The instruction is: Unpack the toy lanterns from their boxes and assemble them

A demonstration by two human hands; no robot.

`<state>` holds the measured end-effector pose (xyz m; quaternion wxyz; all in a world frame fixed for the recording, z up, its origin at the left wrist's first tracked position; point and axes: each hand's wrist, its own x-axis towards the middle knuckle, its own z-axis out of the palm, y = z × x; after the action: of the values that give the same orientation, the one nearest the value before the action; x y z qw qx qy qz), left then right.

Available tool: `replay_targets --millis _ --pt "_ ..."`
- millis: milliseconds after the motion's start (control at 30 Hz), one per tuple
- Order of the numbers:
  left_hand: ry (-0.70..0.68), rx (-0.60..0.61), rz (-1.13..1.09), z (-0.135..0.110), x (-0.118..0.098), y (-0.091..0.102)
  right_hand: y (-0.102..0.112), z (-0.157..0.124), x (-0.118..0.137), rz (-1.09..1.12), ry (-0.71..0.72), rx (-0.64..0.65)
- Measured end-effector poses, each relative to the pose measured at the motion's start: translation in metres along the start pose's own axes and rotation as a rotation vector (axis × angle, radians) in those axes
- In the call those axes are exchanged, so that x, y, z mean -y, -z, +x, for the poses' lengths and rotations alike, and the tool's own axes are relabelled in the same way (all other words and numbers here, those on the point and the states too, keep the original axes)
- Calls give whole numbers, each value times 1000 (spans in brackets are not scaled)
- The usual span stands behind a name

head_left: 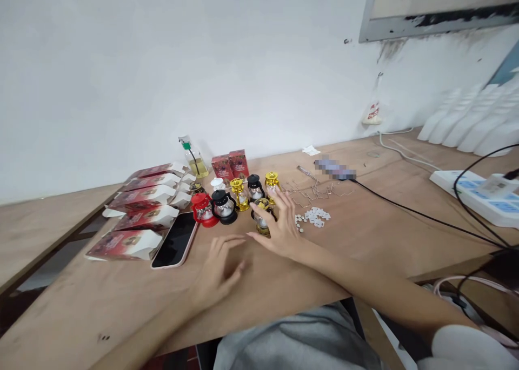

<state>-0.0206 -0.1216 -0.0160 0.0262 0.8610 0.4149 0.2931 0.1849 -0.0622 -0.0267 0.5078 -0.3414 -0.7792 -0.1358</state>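
Gold lantern [261, 222] stands on the desk [365, 235] just in front of a row of small lanterns [239, 194]. The right hand [281, 229] is right against it, fingers spread open, not clasping. The left hand [221, 267] rests loosely open on the desk near a phone [175, 241].

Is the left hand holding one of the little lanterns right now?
No: the left hand lies flat and empty on the table, short of the lanterns; only the right hand reaches them.
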Motion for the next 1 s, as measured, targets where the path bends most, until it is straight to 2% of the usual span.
replay_targets --millis 33,133,200,267,333,400,500,633,767,867,1000 --pt "82 17 -62 4 -5 -14 -1 2 -4 -2 -39 40" --pt "302 -85 -196 23 -5 -47 -4 3 -13 104 -141 188" --pt "358 -149 -305 36 1 -62 -6 1 -15 238 -193 234" --pt "392 -205 -426 47 5 -71 -8 -2 -15 384 -205 206" --pt "435 -236 -553 55 6 -72 -8 -4 -13 513 -212 154" --pt "464 -209 -646 59 6 -69 -8 -5 -11 618 -274 90" --pt "462 -147 -687 60 4 -61 -8 -4 -10 772 -415 23" --pt "449 -150 -705 60 3 -56 -8 -1 -9 1002 -608 14" --pt "448 -102 -718 59 -1 -54 -13 4 -15 1171 -838 -46" --pt "469 -69 -753 59 -3 -53 -14 9 -24 1293 -963 0" --pt "488 -14 -787 60 -3 -52 -9 14 -34 1402 -1060 151"
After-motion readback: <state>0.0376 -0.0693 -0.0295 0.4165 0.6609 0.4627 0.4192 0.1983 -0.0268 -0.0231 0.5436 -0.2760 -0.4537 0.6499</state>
